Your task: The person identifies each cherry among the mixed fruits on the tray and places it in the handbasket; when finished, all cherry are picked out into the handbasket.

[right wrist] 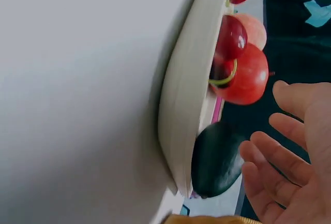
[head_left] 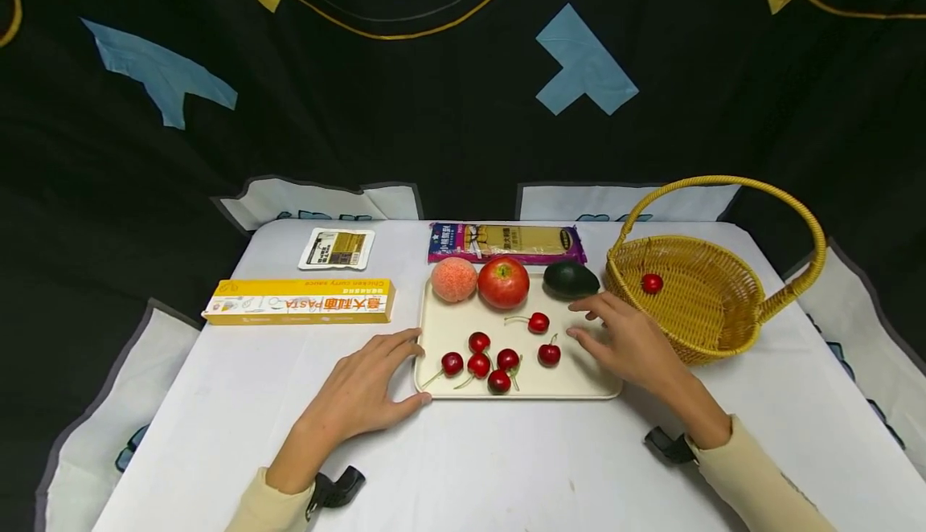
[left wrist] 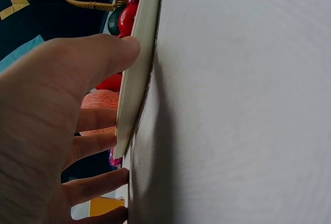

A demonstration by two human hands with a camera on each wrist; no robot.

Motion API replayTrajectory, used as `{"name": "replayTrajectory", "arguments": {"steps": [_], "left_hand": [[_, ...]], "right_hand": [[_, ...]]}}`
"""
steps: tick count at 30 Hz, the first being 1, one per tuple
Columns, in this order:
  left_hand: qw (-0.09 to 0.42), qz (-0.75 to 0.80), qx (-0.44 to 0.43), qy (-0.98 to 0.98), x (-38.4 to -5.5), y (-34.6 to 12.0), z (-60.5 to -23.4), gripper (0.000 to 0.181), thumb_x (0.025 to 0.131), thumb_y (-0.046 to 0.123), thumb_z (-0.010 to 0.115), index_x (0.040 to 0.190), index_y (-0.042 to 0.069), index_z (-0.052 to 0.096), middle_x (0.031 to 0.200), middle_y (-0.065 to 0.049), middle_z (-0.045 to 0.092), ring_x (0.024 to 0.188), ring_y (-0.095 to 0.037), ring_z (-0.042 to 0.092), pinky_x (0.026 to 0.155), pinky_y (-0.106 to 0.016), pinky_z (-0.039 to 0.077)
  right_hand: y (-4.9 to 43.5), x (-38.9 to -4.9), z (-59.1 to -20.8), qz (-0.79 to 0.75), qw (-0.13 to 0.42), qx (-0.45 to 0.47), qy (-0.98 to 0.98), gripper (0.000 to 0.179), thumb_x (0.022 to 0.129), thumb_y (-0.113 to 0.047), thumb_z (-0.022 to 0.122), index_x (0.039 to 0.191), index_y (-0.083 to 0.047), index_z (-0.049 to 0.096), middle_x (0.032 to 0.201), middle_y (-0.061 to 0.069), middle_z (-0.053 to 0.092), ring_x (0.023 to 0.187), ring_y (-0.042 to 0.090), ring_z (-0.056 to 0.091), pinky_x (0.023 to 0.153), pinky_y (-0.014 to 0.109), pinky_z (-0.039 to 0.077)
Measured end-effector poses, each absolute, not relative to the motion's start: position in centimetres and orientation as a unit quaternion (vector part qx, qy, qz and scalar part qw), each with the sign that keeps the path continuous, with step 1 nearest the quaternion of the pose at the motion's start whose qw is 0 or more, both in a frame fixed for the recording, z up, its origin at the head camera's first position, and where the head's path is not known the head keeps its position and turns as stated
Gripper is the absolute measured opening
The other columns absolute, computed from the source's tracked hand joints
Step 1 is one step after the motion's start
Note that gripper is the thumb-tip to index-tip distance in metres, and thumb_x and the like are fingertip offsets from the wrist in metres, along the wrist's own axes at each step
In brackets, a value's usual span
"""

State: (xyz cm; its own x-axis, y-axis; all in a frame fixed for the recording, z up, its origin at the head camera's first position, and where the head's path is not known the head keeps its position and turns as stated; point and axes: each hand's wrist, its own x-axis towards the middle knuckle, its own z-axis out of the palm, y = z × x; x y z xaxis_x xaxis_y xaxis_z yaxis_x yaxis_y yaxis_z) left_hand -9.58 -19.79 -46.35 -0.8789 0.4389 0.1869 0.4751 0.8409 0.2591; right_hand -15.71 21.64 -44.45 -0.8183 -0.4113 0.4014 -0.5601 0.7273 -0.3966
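A cream tray [head_left: 571, 383] holds several dark red cherries [head_left: 478, 366] with stems, a pink fuzzy peach [head_left: 454, 280], a red apple [head_left: 504, 282] and a dark green avocado [head_left: 571, 280]. My left hand [head_left: 365, 387] rests at the tray's left edge, fingers extended; in the left wrist view its thumb [left wrist: 111, 53] touches the rim. Over the tray's right side, my right hand [head_left: 629, 341] has loosely bent fingers with nothing between them, just in front of the avocado. One cherry [head_left: 652, 283] lies inside the yellow wicker basket [head_left: 694, 307].
The basket, with its tall arched handle [head_left: 731, 182], stands right of the tray. Behind the tray lies a purple-edged pasta packet [head_left: 506, 243]. To the left are a yellow pasta box [head_left: 298, 301] and a small white pouch [head_left: 337, 249] on the white tablecloth [head_left: 463, 468].
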Motion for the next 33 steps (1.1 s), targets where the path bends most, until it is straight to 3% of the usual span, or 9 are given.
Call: {"name": "replayTrajectory", "arguments": {"steps": [4, 10, 19, 33], "left_hand": [[0.061, -0.148, -0.24, -0.958, -9.7, -19.7, -46.4, 0.063, 0.087, 0.061, 0.082, 0.133, 0.019, 0.07, 0.161, -0.001, 0.054, 0.14, -0.027, 0.057, 0.101, -0.051, 0.058], [0.058, -0.146, -0.239, -0.958, -9.7, -19.7, -46.4, 0.063, 0.088, 0.061, 0.081, 0.134, 0.019, 0.069, 0.162, -0.001, 0.053, 0.141, -0.026, 0.057, 0.1, -0.051, 0.058], [0.061, -0.149, -0.234, -0.959, -9.5, -19.9, -46.5, 0.063, 0.088, 0.061, 0.081, 0.135, 0.019, 0.07, 0.162, 0.0, 0.053, 0.141, -0.026, 0.056, 0.096, -0.05, 0.06], [0.065, -0.149, -0.239, -0.957, -9.5, -19.8, -46.7, 0.062, 0.088, 0.061, 0.081, 0.134, 0.02, 0.07, 0.161, 0.0, 0.054, 0.139, -0.026, 0.058, 0.091, -0.05, 0.062]], "right_hand": [[21.1, -15.4, -44.7, 0.259, 0.117, 0.282, -0.916, 0.035, 0.092, -0.027, 0.088, 0.123, -0.014, 0.075, 0.116, 0.007, 0.073, 0.09, 0.023, 0.073, 0.068, 0.034, 0.059], [20.5, -15.1, -45.1, 0.232, 0.078, 0.31, -0.919, 0.036, 0.092, -0.029, 0.088, 0.125, -0.016, 0.077, 0.124, 0.004, 0.071, 0.107, 0.023, 0.072, 0.087, 0.044, 0.063], [20.2, -15.3, -45.0, 0.234, 0.017, 0.348, -0.907, 0.032, 0.096, -0.027, 0.084, 0.126, -0.018, 0.077, 0.129, -0.002, 0.07, 0.123, 0.018, 0.067, 0.102, 0.043, 0.059], [20.1, -15.1, -45.1, 0.199, 0.005, 0.362, -0.91, 0.03, 0.094, -0.026, 0.086, 0.121, -0.02, 0.075, 0.126, -0.003, 0.07, 0.123, 0.018, 0.066, 0.102, 0.042, 0.059]]}}
